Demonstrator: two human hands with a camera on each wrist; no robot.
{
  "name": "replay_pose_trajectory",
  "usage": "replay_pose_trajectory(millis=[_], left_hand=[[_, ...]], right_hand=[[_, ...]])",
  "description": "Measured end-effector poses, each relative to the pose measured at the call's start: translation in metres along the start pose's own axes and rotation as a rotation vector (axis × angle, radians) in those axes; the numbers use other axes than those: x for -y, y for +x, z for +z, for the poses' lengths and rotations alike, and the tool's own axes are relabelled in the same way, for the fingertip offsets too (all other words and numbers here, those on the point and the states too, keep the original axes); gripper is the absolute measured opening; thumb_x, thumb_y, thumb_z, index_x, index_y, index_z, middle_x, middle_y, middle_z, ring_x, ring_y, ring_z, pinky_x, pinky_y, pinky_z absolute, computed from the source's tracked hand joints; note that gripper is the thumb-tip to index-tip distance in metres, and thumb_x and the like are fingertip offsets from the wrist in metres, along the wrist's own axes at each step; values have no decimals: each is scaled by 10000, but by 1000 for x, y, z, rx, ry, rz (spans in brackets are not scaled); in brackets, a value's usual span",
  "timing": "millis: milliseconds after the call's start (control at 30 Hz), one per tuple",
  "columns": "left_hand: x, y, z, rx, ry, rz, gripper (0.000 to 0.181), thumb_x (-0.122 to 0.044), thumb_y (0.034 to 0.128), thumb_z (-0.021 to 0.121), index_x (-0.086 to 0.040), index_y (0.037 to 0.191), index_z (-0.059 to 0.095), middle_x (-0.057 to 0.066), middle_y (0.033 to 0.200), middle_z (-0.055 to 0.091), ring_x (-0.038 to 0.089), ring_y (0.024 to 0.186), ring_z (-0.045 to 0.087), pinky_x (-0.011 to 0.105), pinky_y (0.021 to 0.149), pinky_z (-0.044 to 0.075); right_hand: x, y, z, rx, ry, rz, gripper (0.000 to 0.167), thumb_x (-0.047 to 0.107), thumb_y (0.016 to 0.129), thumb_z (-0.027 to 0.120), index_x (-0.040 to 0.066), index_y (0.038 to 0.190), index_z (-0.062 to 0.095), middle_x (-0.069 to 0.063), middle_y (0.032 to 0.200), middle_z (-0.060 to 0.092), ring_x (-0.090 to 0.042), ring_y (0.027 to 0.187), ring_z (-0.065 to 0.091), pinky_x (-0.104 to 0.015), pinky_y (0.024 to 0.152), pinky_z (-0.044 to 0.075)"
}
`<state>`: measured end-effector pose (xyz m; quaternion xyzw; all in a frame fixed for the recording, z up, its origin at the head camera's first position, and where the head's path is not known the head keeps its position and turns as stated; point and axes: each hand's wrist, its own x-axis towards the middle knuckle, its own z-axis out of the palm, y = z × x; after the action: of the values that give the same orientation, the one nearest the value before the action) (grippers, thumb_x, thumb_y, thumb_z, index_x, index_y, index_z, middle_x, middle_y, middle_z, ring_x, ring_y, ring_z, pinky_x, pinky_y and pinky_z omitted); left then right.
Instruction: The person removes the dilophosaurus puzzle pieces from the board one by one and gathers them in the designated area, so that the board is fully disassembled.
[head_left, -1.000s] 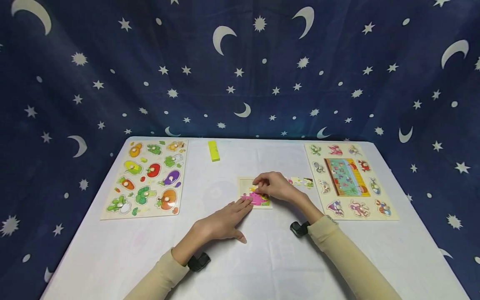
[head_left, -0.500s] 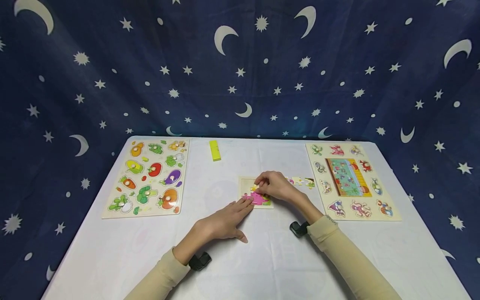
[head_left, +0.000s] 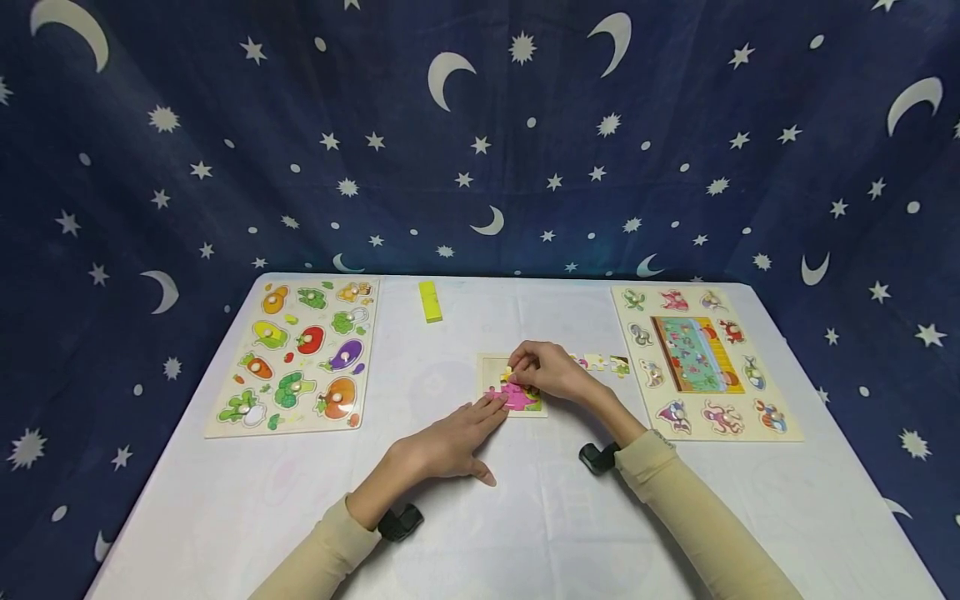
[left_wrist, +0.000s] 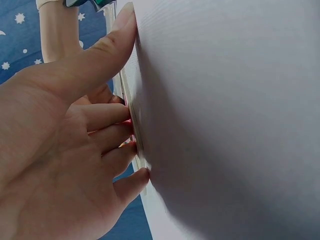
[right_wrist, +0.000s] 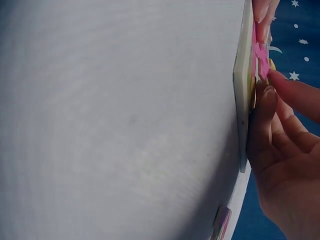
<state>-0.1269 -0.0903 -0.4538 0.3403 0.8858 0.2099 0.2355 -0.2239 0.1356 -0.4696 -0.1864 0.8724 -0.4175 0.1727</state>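
Note:
A small wooden jigsaw board [head_left: 491, 363] lies mid-table with a partly filled pink picture [head_left: 517, 398]. My left hand [head_left: 453, 439] lies with straight fingers on the board's near left corner, thumb spread on the tablecloth; the left wrist view shows those fingers [left_wrist: 112, 135] at the board's edge. Over the board, my right hand [head_left: 551, 371] pinches a jigsaw piece [head_left: 507, 373] with yellow on it between thumb and forefinger. In the right wrist view the right hand [right_wrist: 285, 135] hides part of that piece. Several loose jigsaw pieces [head_left: 596, 362] lie in a row to the right, partly behind this hand.
A vegetable peg puzzle [head_left: 292, 358] lies at the left of the table. At the right is a sea-animal peg puzzle [head_left: 705, 362]. A yellow block [head_left: 430, 302] sits toward the back. A dark blue star-and-moon curtain [head_left: 375, 208] hangs behind the table.
The right hand's fingers and the yellow-marked piece have shifted very slightly away from the person over the board. The left hand stays in place on the board's corner.

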Motion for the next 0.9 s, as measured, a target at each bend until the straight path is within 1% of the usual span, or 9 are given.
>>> replay_pose_trajectory(millis=[167,333,500,633,833,900], left_hand=[[0,1,0,-1,4,0,1029,-352,843,844,-32,1627,259,115,1728,156,265,1610,92,473,1297,160],[0,2,1,3,9,-1,1034,-367,847,838,-40,1631,249,100,1734,133,251,1611,82,464,1299,155],[0,3,1,3,9,0,1028,-365,851,835,-39,1630,250,80,1739,116,249,1612,78,468,1298,160],[0,2,1,-2,2,3,1021,-351,850,838,-37,1628,257,79,1739,123,260,1611,82,477,1295,168],[1,0,1,-7,1,17,1024,-330,852,839,-27,1629,245,92,1737,123,276,1610,80,480,1295,164],[2,0,1,-8,-1,16,1025,-330,852,838,-27,1629,243,92,1737,123,278,1610,81,476,1296,164]], right_hand=[[0,0,-1,12,36,2,137,63,933,711,11,1055,676,-64,855,707,-129,700,611,-267,620,540],[0,-2,-5,-1,84,7,152,92,942,721,5,1060,681,-80,858,712,-134,677,613,-277,594,552],[-3,-7,-10,-18,113,32,173,124,954,717,21,1088,680,-77,877,715,-155,687,617,-296,613,557],[-9,-14,-16,-37,128,44,185,118,957,705,14,1106,677,-89,886,716,-175,691,619,-301,618,546],[-20,-31,-26,-85,148,50,206,106,961,706,-23,1117,668,-119,896,722,-180,687,641,-298,586,549],[-23,-36,-29,-102,152,66,209,108,963,707,-21,1122,665,-117,897,719,-182,686,647,-299,585,550]])
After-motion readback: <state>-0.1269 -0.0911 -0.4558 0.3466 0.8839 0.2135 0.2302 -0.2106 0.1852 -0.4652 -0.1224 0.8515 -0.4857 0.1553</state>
